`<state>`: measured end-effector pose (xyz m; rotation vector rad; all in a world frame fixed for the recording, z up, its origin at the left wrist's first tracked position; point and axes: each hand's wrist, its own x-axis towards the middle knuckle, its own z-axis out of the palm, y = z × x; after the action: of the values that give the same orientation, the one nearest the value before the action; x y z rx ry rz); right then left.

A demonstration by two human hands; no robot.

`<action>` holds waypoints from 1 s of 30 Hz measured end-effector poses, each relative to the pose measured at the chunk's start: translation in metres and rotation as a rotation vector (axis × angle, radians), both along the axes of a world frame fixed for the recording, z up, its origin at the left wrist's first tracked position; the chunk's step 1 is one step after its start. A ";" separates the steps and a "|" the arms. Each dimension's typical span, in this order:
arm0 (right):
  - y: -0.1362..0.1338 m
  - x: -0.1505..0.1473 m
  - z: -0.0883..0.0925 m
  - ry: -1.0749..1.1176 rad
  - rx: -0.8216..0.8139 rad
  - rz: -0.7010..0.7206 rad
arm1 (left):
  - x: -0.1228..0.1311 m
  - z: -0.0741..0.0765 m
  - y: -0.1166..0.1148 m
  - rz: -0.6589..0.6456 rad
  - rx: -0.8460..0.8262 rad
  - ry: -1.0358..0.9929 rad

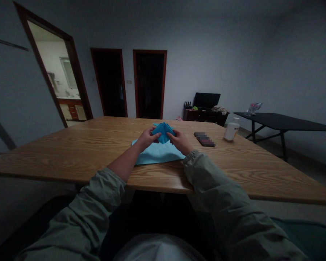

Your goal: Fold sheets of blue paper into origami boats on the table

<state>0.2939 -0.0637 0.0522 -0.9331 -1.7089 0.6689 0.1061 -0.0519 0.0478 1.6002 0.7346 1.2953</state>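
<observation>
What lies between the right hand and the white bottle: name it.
In the head view, a dark pixelated object lies between the right hand and the bottle.

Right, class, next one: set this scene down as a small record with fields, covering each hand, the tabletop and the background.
Left grip: pinching one side of a bright-blue, angular folded paper piece
Right grip: pinching the piece's other side
Below the hands: pale-blue flat sheet, material unclear
Surface: brown wood-grain table
Right of the sheet: dark oblong item, face pixelated; beyond it, white capped bottle
Background: black rectangular screen on a dark cabinet; black-topped table at right
</observation>
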 end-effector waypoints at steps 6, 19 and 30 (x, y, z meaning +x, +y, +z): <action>-0.002 -0.003 0.000 0.079 -0.031 0.011 | -0.001 0.000 0.001 -0.032 -0.057 -0.067; 0.002 -0.011 -0.017 -0.069 0.264 -0.322 | 0.009 -0.014 0.015 0.035 -0.049 0.029; -0.011 -0.027 -0.011 -0.320 0.407 -0.295 | 0.008 -0.006 0.001 0.403 0.306 0.287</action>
<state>0.2665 -0.0743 0.0409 -1.0050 -1.8409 -0.0304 0.1146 -0.0514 0.0417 1.9816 1.1230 1.5363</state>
